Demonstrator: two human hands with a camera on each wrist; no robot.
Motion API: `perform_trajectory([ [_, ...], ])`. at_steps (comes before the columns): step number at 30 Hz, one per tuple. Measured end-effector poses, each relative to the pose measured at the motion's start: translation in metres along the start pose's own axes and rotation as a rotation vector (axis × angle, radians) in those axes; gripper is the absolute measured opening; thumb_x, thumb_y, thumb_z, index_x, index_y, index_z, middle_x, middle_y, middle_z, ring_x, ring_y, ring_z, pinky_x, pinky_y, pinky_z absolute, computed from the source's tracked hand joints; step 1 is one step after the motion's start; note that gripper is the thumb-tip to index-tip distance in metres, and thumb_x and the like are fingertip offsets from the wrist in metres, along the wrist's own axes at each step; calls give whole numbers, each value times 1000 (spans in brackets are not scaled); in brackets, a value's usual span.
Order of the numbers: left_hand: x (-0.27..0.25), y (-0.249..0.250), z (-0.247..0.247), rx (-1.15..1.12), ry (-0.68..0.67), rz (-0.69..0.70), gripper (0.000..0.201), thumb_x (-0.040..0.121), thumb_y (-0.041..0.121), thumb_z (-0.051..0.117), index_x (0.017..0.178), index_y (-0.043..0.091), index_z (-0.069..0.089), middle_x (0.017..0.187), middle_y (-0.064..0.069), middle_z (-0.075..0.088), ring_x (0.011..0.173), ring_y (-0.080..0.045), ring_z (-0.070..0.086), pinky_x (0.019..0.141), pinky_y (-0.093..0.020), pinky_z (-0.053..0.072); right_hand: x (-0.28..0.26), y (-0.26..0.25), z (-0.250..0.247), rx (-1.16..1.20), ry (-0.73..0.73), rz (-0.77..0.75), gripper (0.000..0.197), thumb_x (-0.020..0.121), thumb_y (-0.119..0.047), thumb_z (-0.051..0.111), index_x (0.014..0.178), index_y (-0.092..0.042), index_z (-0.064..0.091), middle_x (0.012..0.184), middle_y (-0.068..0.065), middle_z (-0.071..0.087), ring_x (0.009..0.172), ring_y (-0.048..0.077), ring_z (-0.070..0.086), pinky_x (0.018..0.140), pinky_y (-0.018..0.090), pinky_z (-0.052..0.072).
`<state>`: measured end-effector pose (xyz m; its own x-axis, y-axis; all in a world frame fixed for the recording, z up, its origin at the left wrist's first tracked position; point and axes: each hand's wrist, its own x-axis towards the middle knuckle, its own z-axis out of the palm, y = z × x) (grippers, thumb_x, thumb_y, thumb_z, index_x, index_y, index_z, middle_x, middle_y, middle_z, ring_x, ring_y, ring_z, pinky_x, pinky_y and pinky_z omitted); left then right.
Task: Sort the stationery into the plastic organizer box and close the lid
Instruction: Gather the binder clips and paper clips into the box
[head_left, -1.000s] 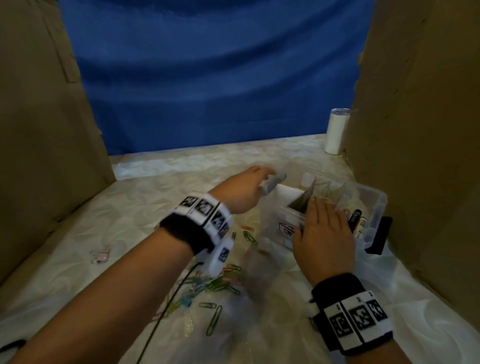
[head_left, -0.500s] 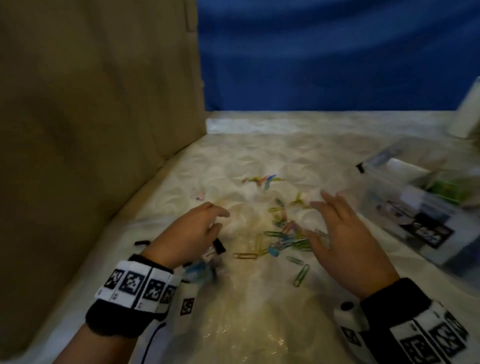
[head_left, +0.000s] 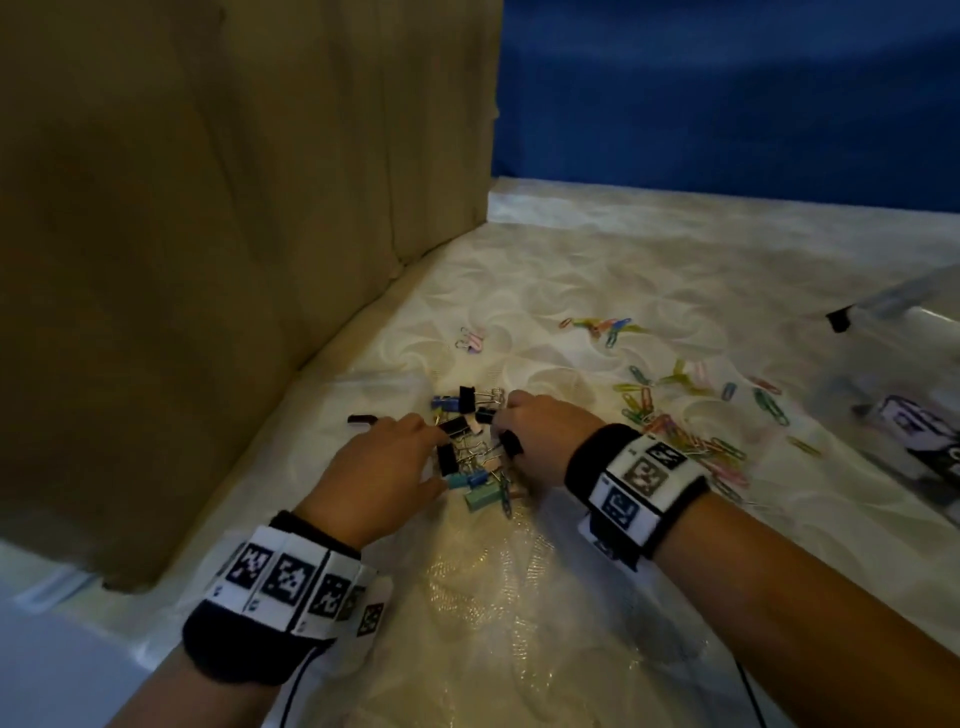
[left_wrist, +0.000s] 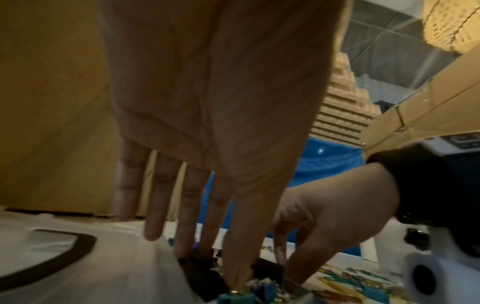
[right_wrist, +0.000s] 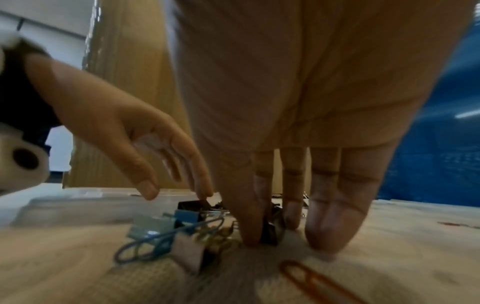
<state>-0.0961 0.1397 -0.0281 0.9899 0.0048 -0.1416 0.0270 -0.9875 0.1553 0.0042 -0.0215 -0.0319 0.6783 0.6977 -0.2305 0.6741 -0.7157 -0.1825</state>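
Observation:
A heap of binder clips (head_left: 470, 457), black, blue, teal and pink, lies on the white cloth between my two hands. My left hand (head_left: 431, 457) reaches in from the left with straight fingers (left_wrist: 182, 232) touching the heap. My right hand (head_left: 506, 423) comes in from the right, and its thumb and fingers pinch a black binder clip (right_wrist: 271, 230). Coloured paper clips (head_left: 675, 415) are scattered to the right. The clear plastic organizer box (head_left: 909, 431) shows only partly at the right edge, with its lid (head_left: 883, 301) open.
A tall cardboard wall (head_left: 208, 234) stands close on the left and a blue cloth (head_left: 727, 93) hangs at the back. A dark curved strip (head_left: 363, 418) lies left of the heap. A few clips (head_left: 470, 338) lie farther back. Crinkled clear plastic (head_left: 493, 597) covers the near cloth.
My view has swung left, away from the box. Both hands left the box, passed over the paper clips and now sit at the binder clips. My right hand has pinched one.

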Motion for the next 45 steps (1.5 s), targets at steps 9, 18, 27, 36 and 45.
perform_trajectory([
  [9, 7, 24, 1, 177, -25, -77, 39, 92, 36, 53, 128, 23, 46, 128, -1, 47, 116, -24, 46, 87, -35, 41, -38, 34, -2, 828, 214, 302, 30, 82, -25, 69, 110, -23, 56, 95, 3, 59, 83, 21, 64, 70, 31, 51],
  [18, 17, 47, 5, 382, -44, -89, 45, 92, 22, 51, 134, 13, 37, 134, -7, 44, 115, -24, 51, 82, -34, 42, -58, 23, 14, 1546, 328, 351, 27, 85, 11, 32, 72, -8, 46, 66, 15, 47, 46, 21, 53, 50, 33, 49],
  [27, 19, 35, 4, 299, -17, -57, 35, 95, 22, 48, 129, 15, 45, 132, -9, 40, 113, -26, 50, 70, -31, 36, -38, -2, 8, 222, -122, 46, 24, 93, -20, 53, 117, -22, 48, 106, 7, 62, 70, 15, 58, 59, 23, 45],
  [36, 19, 19, -6, -25, -70, -24, 23, 86, 26, 67, 104, 14, 62, 117, -5, 44, 94, -23, 58, 77, -29, 46, -39, 4, 13, 257, -126, 129, 21, 94, -26, 50, 110, -13, 49, 101, 8, 61, 77, 21, 55, 66, 29, 42],
  [45, 6, 9, -6, -447, -32, -100, 13, 98, 31, 43, 102, 23, 52, 105, -1, 42, 81, -15, 57, 82, -34, 52, -80, 24, 28, 1619, 175, 351, 15, 95, -7, 46, 82, -15, 49, 68, 12, 54, 51, 19, 48, 44, 24, 47],
])
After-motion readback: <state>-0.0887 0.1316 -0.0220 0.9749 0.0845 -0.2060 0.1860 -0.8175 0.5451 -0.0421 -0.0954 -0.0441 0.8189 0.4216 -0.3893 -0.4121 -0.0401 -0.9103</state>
